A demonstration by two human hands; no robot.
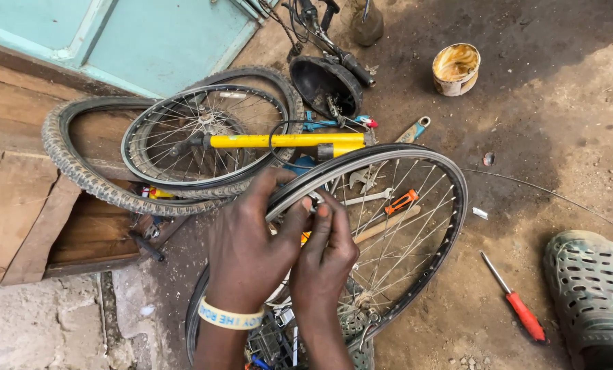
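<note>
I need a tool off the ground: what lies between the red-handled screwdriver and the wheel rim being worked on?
In the head view, only bare dirt lies between the red-handled screwdriver and the wheel rim. The orange-handled tool lies behind the spokes, inside the rim.

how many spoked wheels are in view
2: one wheel rim under the left hand and right hand; one spoked wheel by the loose tyre. Others may be hidden.
</note>
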